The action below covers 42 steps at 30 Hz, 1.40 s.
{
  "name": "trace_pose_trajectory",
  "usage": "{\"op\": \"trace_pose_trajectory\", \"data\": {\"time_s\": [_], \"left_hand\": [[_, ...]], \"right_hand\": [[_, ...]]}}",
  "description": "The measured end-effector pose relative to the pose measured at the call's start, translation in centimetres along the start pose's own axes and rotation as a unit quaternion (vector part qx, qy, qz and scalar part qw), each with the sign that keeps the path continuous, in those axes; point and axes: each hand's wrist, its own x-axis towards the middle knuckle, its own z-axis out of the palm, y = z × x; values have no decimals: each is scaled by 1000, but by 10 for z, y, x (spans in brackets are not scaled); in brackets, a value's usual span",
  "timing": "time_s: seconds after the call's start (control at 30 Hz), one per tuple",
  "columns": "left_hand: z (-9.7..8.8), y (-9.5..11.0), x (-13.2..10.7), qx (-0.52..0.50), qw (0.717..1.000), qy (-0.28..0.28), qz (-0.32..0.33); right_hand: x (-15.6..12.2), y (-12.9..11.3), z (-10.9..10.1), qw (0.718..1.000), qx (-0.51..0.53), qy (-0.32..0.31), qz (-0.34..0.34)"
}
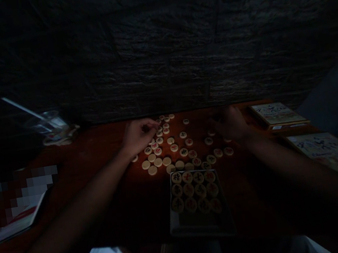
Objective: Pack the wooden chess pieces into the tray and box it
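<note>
Several round wooden chess discs [172,149] with red and black characters lie scattered on a dark red table [108,187]. My left hand [138,136] rests at the left edge of the scatter, fingers curled over discs at the far side. My right hand [231,125] hovers at the right edge of the scatter, fingers bent in shadow; what they hold is hidden. A shallow box [200,226] near me holds three rows of discs laid face up.
A plastic cup with a straw [47,122] stands far left. Two flat printed boxes or lids, one at the far side [274,114] and one nearer to me [333,151], lie at the right. A booklet [20,222] lies at the left edge. A dark brick wall rises behind the table.
</note>
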Motion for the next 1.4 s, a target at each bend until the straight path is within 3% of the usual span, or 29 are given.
{"op": "trace_pose_trajectory", "data": {"time_s": [0.17,0.43,0.53,0.63,1.2,1.27,1.4], "left_hand": [[-16,-12,7,-20,999,-27,-42],[-30,-9,9,-75,984,-161,-23],[-35,-4,8,-50,968,-246,-21],[-38,-1,6,-17,961,-277,-4],[-29,4,-1,-92,944,-316,-14],[-25,6,-1,-113,949,-295,-14],[-4,18,-7,-222,957,-184,-17]], "right_hand": [[-1,4,2,1000,-5,-1,19],[-1,6,2,1000,-3,1,17],[-1,5,2,1000,0,-4,18],[-1,4,2,1000,-4,-1,23],[-4,-5,0,1000,13,-6,11],[-5,-11,0,999,34,6,2],[-18,-37,6,986,168,-4,-5]]}}
